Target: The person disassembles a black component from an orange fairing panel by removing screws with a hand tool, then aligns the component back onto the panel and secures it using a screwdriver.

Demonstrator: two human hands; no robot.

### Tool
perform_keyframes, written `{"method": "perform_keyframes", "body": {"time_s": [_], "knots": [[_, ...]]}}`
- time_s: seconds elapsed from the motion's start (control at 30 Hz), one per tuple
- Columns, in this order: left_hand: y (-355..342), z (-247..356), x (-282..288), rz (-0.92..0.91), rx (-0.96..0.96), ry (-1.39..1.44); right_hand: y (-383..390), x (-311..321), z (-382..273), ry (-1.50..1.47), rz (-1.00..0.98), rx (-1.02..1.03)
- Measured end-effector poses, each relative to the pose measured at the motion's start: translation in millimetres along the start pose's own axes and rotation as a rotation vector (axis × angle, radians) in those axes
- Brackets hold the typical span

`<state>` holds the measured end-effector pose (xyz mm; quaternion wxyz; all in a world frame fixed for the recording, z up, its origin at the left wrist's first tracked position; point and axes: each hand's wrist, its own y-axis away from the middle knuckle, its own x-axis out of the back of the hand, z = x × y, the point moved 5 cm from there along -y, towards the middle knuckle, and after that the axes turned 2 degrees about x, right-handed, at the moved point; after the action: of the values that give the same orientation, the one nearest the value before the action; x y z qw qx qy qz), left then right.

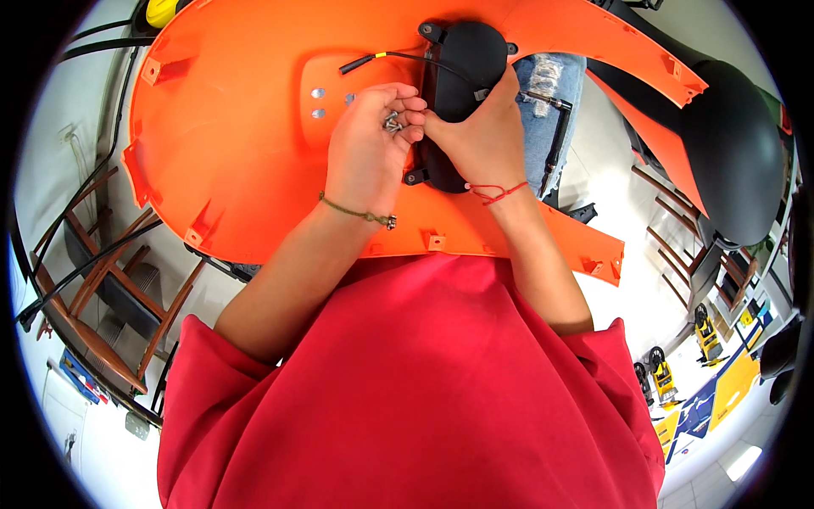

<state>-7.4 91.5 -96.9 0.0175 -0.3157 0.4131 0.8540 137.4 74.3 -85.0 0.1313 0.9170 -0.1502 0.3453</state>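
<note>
Above orange panelling (242,110), screws (392,122) lie in the cupped left hand (368,140) beside the right hand (485,138), its grip unclear.

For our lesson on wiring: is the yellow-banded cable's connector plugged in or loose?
Loose: the connector on the black cable lies over the orange panel, with nothing joined to its tip.

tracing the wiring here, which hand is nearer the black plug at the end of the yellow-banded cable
Left. The left hand is just below the plug, cupping screws; the right hand is farther off, lower and to the right, over the black housing.
</note>
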Motion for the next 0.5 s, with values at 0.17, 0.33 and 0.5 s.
{"method": "perform_keyframes", "body": {"time_s": [0.17, 0.33, 0.5], "knots": [[-9, 8, 3, 0.035, -0.019, 0.036, -5, 20, 16, -0.294, -0.147, -0.216], [-12, 11, -1, 0.048, 0.012, 0.044, 5, 39, 34, -0.597, -0.150, -0.311], [-5, 7, -2, -0.021, 0.082, 0.008, 16, 58, 21, -0.853, -0.217, -0.385]]}}
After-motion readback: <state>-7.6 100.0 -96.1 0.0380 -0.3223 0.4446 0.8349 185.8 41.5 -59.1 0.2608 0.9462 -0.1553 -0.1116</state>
